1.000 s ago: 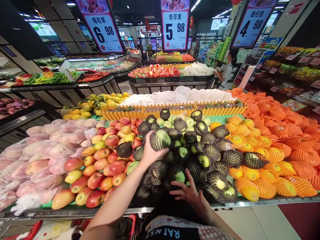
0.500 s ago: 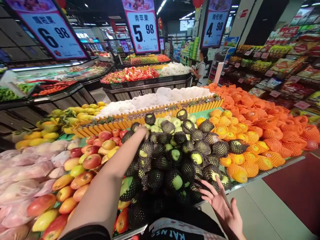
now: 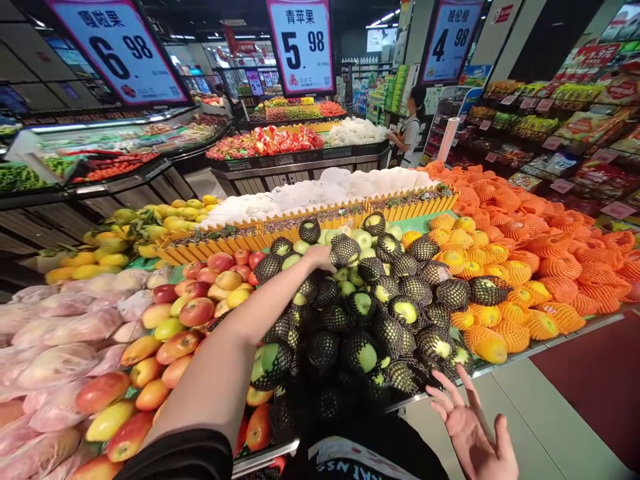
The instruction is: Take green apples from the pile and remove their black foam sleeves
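Note:
My left hand point(image 3: 320, 257) reaches over the display to its back part. Its fingers curl against the left side of a green apple point(image 3: 345, 249) in a black foam net, and the fingertips are partly hidden. More netted green apples point(image 3: 363, 353) are heaped in front and to the right, several with their tops showing bare. Low at the right, my right hand point(image 3: 473, 427) is held palm up with its fingers spread, holding nothing, just off the front edge of the stand.
Red and yellow apples point(image 3: 195, 311) and pink-wrapped fruit point(image 3: 65, 360) lie at the left. Oranges in nets point(image 3: 515, 293) fill the right. A low yellow fence point(image 3: 310, 223) runs behind. Price signs point(image 3: 300, 47) hang above. A person point(image 3: 407, 133) stands farther back.
My left hand has moved right, from the left edge of the green apples to the netted apple at the back. My right hand remains spread, slightly lower and farther right.

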`<state>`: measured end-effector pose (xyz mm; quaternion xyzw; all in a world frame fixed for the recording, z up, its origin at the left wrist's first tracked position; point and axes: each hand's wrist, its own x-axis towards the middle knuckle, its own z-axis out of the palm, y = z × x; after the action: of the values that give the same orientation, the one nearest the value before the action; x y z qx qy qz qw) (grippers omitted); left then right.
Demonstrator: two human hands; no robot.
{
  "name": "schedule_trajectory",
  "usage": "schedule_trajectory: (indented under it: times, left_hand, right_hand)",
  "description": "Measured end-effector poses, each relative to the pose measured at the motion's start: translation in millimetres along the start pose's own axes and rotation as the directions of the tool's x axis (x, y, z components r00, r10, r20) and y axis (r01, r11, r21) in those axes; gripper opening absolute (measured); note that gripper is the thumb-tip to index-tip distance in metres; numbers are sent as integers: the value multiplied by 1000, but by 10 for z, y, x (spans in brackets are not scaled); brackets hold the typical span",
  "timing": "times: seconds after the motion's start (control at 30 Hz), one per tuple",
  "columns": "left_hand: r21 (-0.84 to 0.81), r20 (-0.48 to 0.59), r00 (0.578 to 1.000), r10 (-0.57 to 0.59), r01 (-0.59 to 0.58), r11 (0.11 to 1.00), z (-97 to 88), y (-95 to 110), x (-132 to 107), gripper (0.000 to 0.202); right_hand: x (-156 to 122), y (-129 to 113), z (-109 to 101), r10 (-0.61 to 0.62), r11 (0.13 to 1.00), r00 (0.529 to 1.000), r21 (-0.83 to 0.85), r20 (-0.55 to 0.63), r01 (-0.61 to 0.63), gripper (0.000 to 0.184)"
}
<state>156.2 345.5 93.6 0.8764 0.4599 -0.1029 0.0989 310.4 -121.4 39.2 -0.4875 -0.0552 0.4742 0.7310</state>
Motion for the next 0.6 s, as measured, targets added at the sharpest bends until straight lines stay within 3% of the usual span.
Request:
schedule_trajectory:
  times: [0.07, 0.17, 0.27, 0.33, 0.47, 0.6]
  left_hand:
    - [-8, -112, 992, -65, 64, 998, -199, -169, -3, 97]
    - [-15, -295, 946, -134, 135, 991, -447, -396, -60, 84]
    - [-3, -372, 920, -122, 130, 991, -509, -482, -161, 74]
    - [12, -321, 943, -87, 96, 995, -427, -437, -206, 83]
    - [28, -85, 994, -75, 77, 997, -76, -206, -162, 98]
    - [-10, 34, 999, -38, 38, 999, 178, -45, -25, 65]
  right_hand:
    - [-29, 35, -16, 3, 1000, 998, -23, -61, -4, 73]
    - [-58, 51, -38, 7, 999, 995, -51, -103, -12, 71]
    - [-53, 38, -39, 7, 1000, 991, -26, -132, -11, 69]
    - [-35, 34, -19, 4, 1000, 992, -13, -125, -6, 69]
    - [8, 65, 73, 11, 1000, 997, 0, -73, -11, 70]
    - [25, 98, 164, 22, 1000, 1000, 0, -16, -22, 69]
